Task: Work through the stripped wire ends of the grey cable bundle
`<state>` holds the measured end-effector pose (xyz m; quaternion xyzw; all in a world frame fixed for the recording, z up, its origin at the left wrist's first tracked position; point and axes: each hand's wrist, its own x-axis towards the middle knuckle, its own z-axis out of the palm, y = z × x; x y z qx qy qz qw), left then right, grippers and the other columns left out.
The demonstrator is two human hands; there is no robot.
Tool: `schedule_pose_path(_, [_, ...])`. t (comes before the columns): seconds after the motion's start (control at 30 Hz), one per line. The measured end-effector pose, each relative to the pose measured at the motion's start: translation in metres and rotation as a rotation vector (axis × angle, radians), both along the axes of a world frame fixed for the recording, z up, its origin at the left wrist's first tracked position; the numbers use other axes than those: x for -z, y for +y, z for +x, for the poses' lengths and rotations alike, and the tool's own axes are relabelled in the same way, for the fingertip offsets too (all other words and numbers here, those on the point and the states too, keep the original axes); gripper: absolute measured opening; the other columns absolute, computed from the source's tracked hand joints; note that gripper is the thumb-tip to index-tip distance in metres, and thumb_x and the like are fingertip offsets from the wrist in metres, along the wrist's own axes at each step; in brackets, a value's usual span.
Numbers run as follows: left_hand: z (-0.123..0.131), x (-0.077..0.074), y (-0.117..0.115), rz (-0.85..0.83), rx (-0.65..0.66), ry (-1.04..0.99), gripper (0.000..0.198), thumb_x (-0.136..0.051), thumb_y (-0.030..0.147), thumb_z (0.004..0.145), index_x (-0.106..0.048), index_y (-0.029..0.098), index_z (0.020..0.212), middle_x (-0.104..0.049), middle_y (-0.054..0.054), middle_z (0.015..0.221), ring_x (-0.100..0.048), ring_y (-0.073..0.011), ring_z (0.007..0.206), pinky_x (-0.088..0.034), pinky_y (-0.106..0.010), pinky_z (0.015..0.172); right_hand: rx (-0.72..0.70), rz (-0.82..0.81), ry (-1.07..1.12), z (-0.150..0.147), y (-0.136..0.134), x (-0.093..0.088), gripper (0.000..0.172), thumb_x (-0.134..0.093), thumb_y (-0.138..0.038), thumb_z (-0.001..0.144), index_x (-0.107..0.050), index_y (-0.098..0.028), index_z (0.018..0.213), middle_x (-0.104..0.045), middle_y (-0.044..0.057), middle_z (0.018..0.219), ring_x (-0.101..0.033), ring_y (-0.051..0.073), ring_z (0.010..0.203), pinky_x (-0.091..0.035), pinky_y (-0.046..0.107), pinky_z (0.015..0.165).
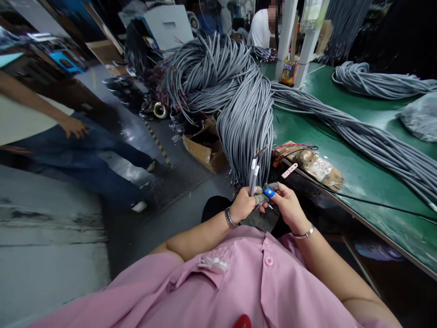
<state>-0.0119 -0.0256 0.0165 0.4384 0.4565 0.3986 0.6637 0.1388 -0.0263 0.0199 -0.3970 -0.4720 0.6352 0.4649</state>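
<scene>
My left hand (243, 205) is closed around grey cables (252, 182). Their upper ends stand upright with white bands and thin coloured wires showing. My right hand (288, 205) meets it in front of my body, thumb and fingers pinched together. A blue wrap covers the right thumb, and greyish covers sit on some fingers. Small wire ends poke out below the fingertips, but what the right hand grips is hidden. Just beyond both hands hangs a thick bundle of grey cables (246, 123), draped over the table's end.
The green table (358, 177) at right bears more cable bundles (355, 132), a taped block (310, 164) and a plastic bag (421, 116). A cardboard box (205, 148) sits on the floor. At left a person (68, 127) walks; another person (260, 28) is at the back.
</scene>
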Motion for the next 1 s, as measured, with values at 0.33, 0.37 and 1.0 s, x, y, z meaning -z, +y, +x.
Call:
schedule_pose_path(0.33, [0.005,0.005,-0.001,0.010,-0.051,0.005,0.032,-0.073,0.041,0.070,-0.061,0.012,0.064,-0.064,-0.004,0.056,-0.056,-0.0095,0.043,-0.033,-0.019,0.040,0.161,-0.046,0.115,-0.013,-0.009,0.011,0.025,-0.065,-0.044,0.083,-0.054,-0.022,0.082,-0.056,-0.005,0.057,-0.052,0.011,0.049,-0.039,0.024,0.049])
schedule_pose_path(0.37, [0.005,0.005,-0.001,0.011,-0.061,0.008,0.031,-0.073,0.040,0.070,-0.061,0.012,0.064,-0.064,-0.004,0.056,-0.055,-0.0093,0.042,-0.032,-0.018,0.039,0.162,-0.044,0.105,-0.014,-0.010,0.011,0.026,-0.065,-0.045,0.083,-0.055,-0.022,0.083,-0.056,-0.005,0.058,-0.052,0.011,0.049,-0.040,0.025,0.050])
schedule_pose_path(1.0, [0.005,0.007,0.001,0.069,-0.189,0.041,0.030,-0.072,0.039,0.071,-0.062,0.012,0.062,-0.065,-0.005,0.058,-0.057,-0.0096,0.046,-0.032,-0.019,0.040,0.252,-0.058,-0.028,0.009,-0.010,0.018,0.021,-0.074,-0.037,0.071,-0.063,-0.019,0.074,-0.058,-0.003,0.066,-0.045,0.011,0.057,-0.038,0.024,0.055])
